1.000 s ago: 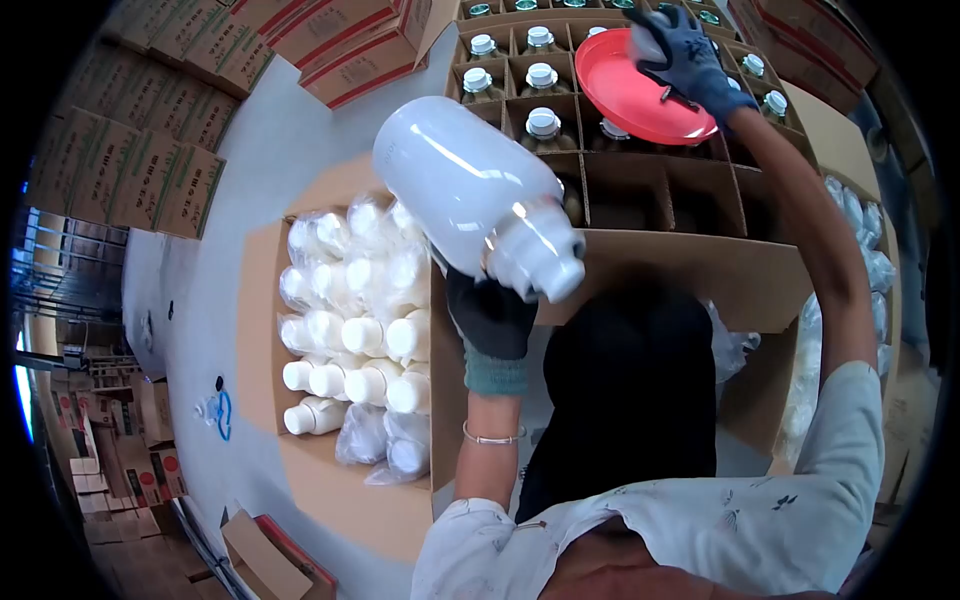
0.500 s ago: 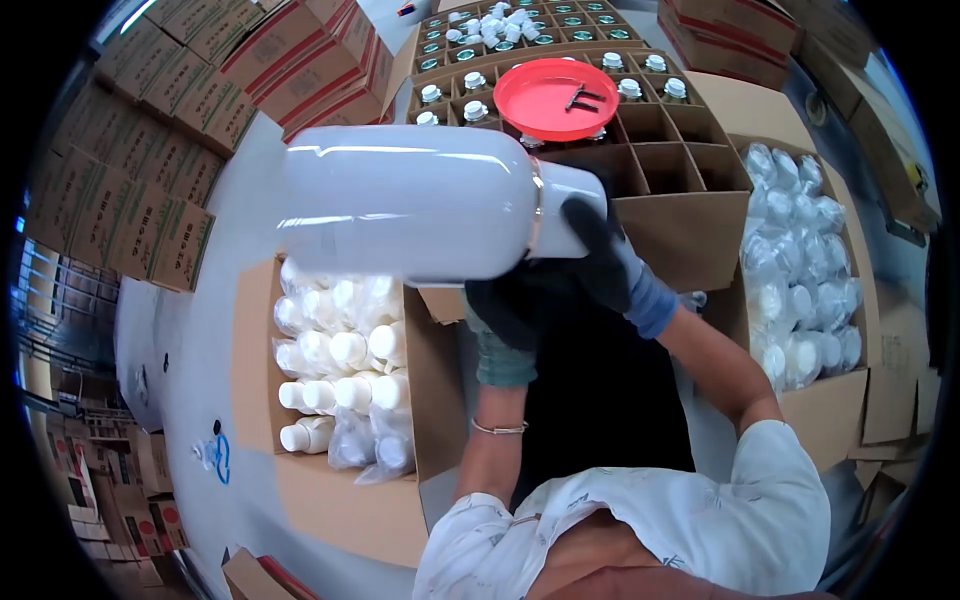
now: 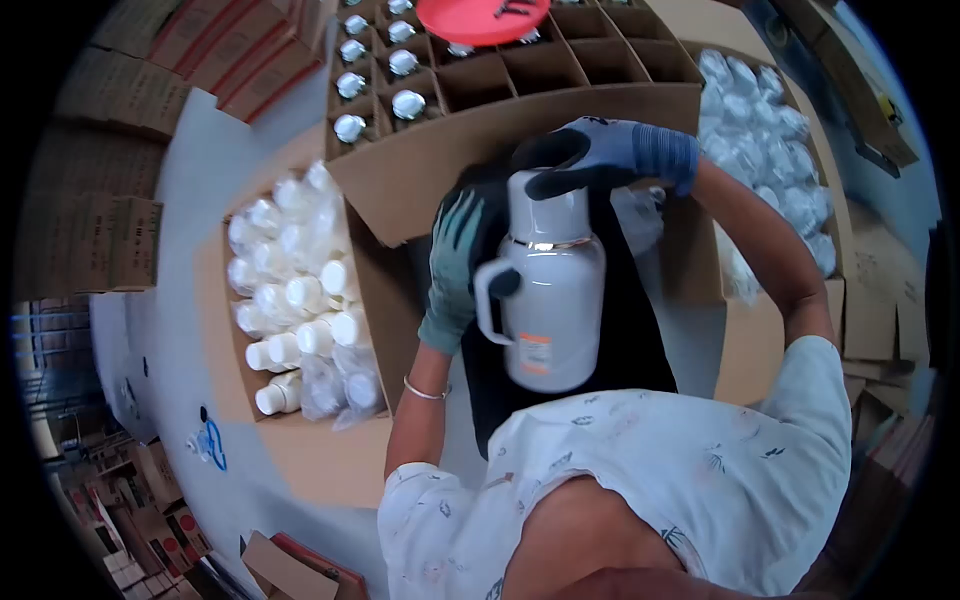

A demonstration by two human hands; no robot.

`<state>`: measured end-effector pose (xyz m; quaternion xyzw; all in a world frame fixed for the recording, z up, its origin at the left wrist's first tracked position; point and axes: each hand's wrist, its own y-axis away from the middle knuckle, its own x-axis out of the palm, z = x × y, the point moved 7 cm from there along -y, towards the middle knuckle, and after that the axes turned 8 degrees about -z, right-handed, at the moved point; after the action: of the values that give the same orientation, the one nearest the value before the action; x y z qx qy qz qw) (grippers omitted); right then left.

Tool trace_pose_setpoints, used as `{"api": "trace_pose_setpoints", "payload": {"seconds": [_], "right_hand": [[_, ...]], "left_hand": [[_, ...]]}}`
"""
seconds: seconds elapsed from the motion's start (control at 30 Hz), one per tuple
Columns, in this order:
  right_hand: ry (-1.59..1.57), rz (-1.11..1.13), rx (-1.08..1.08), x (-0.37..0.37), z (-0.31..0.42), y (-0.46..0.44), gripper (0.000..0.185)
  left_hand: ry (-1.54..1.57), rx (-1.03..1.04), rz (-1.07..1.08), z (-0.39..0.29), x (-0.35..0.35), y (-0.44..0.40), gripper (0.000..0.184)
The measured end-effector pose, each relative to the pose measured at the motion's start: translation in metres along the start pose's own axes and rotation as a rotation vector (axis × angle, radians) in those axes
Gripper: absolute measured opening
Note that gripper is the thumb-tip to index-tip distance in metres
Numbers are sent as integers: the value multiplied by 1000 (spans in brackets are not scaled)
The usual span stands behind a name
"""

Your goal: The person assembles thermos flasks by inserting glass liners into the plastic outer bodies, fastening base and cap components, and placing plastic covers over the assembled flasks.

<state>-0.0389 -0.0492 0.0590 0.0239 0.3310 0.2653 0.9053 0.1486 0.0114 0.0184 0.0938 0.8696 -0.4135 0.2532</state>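
Note:
A white thermos jug [image 3: 555, 310] with a side handle, a gold band under its cap and an orange label low on its body stands roughly upright in front of my lap. My left hand [image 3: 462, 250], in a green and black glove, grips it at the handle, with a dark fingertip showing inside the loop. Over the white cap [image 3: 550, 215] my right hand [image 3: 585, 155], in a blue-grey and black glove, is closed from above, thumb across its front. Part of the left fingers is hidden behind the jug.
Ahead stands a divided carton [image 3: 520, 120] with several silver-topped bottles [image 3: 408, 104] and a red tray [image 3: 485, 20] holding small dark pieces. An open box of white, partly bagged bottles [image 3: 305, 295] is at left; another box holds bagged items [image 3: 770, 150] at right.
The thermos jug has swung from lying sideways, base to the left, to upright nearer my body. My right hand has moved over the cap. The view has shifted too.

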Motion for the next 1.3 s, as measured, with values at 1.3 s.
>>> {"api": "trace_pose_setpoints", "payload": {"seconds": [1.3], "right_hand": [[522,-1076,1549,-92,-502,451,78]], "left_hand": [[-168,-613,-88,87,-36,38,40]]}}
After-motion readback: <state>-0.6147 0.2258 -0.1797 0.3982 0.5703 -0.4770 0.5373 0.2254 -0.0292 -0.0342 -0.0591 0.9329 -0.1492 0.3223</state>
